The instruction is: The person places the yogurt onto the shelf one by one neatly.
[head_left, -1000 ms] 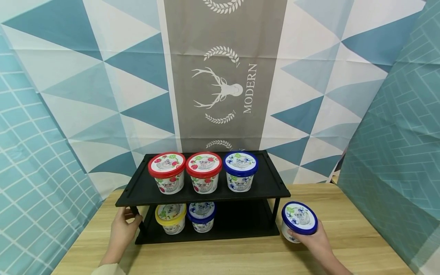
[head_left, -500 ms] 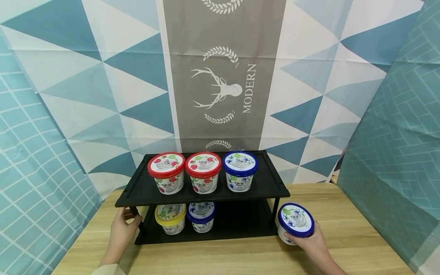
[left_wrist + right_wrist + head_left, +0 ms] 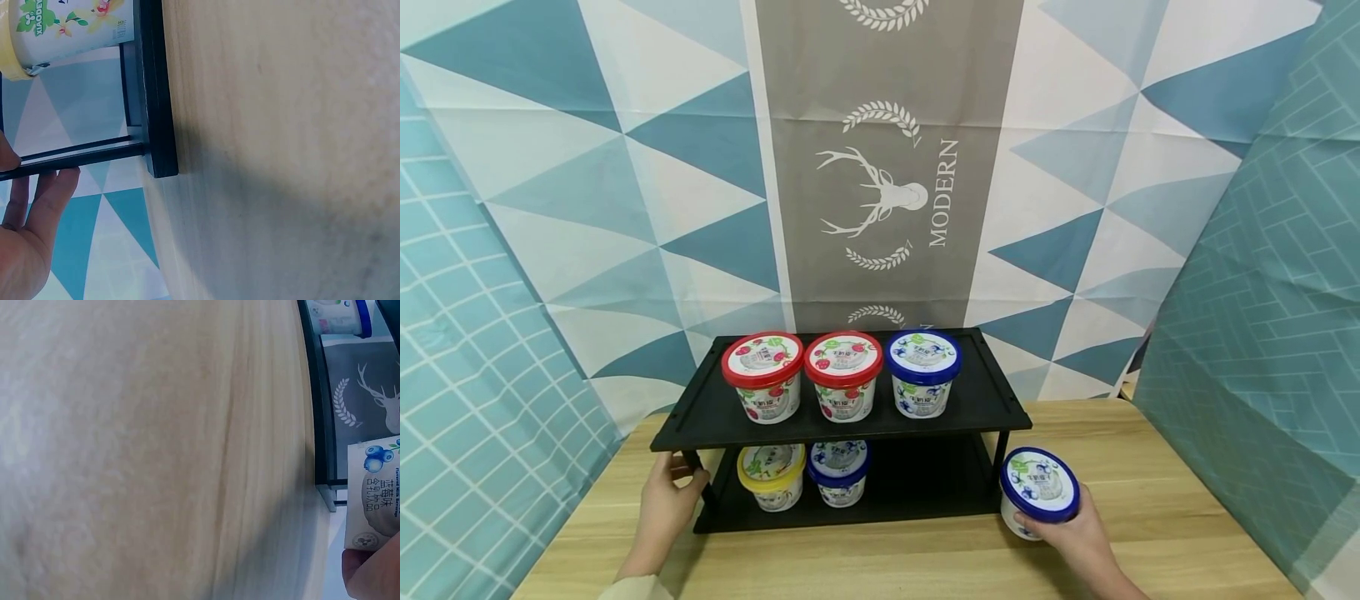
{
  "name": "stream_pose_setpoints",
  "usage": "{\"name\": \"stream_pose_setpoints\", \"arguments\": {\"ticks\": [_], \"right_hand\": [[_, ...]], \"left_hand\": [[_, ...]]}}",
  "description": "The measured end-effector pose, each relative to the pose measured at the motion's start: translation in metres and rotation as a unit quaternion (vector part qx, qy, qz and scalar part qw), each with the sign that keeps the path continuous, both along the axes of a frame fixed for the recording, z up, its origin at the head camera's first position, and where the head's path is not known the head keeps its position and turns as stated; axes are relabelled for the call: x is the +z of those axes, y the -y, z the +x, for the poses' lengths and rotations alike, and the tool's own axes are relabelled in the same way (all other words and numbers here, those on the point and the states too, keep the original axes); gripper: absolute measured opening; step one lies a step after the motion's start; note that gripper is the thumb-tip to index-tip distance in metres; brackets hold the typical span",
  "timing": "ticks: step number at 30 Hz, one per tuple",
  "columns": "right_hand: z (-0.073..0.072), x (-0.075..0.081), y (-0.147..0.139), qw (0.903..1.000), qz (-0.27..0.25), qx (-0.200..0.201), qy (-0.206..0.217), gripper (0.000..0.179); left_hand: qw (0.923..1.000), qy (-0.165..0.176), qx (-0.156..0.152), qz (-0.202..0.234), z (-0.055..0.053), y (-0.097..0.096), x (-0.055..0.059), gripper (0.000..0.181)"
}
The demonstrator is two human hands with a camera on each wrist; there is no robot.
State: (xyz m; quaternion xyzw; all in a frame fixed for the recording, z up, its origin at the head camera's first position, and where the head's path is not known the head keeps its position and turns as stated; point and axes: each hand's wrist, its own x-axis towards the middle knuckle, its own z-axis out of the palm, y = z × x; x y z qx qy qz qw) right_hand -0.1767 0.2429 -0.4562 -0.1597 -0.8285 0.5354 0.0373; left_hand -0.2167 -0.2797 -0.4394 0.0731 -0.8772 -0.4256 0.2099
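My right hand [image 3: 1078, 533] grips a blue-lidded tub [image 3: 1040, 485] by its side, just off the right end of a black two-tier rack [image 3: 955, 429]. Blueberries are printed on the tub's white wall [image 3: 375, 487] in the right wrist view. At the rack's left end, my left hand [image 3: 670, 497] holds the front post [image 3: 81, 156], thumb on one side and fingers on the other. Two red-lidded tubs [image 3: 763, 377] [image 3: 844, 375] and a blue-lidded one [image 3: 923, 372] stand on the upper shelf. Below sit a yellow-lidded tub [image 3: 771, 477] and another blue-lidded tub [image 3: 839, 472].
A light wooden table [image 3: 850, 558] carries the rack. Behind it hangs a patterned cloth [image 3: 887, 167] with a deer print. Tiled-pattern sheets border the left [image 3: 467, 292] and right sides. The rack's right front post [image 3: 1002, 457] stands close to the held tub.
My right hand has carried the blue-lidded tub a little to the left and toward me, nearer the rack's right front post. My left hand stays on its post.
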Motion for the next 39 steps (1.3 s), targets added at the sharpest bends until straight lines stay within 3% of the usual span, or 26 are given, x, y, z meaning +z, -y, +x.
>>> {"name": "stream_pose_setpoints", "arguments": {"ticks": [13,24,39], "right_hand": [[0.003,-0.005,0.013,0.9995,0.013,0.023,-0.015,0.116],[0.004,-0.008,0.021,0.9989,0.015,0.023,-0.039,0.111],[0.002,-0.007,0.029,0.9991,0.021,0.013,-0.035,0.116]], "left_hand": [[1.0000,0.000,0.000,-0.001,0.000,-0.001,0.001,0.053],[1.0000,-0.002,0.002,-0.002,0.000,-0.001,0.000,0.055],[1.0000,0.009,-0.004,0.002,0.002,0.000,0.001,0.053]]}}
